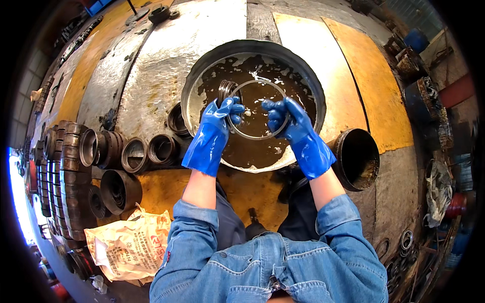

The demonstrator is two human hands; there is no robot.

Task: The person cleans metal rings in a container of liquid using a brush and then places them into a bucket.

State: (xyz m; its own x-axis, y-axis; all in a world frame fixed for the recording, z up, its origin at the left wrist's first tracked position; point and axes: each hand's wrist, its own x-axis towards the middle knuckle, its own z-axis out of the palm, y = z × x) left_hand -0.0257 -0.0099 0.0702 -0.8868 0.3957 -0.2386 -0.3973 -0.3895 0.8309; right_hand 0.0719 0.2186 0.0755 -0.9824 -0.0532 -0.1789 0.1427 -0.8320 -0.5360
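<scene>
thin ring (255, 138) held between both hands (217, 118) (294, 121) (over the tub (252, 48))

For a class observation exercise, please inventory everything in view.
Basin: one, grey, centre
Liquid: one pool, brown, in basin
Ribbed part: one, dark, in basin
Ring: one, pale, above basin
Container: one, dark, right of basin
Metal parts: many, dark, left
Paper sack: one, tan, lower left
Floor sheets: several, grey or yellow, underneath
Plastic bag: one, whitish, right
Loose rings: several, grey, lower right
Sleeves: two, blue, below
Left grip, gloved: one, blue, on ring
Right grip, gloved: one, blue, on ring
</scene>
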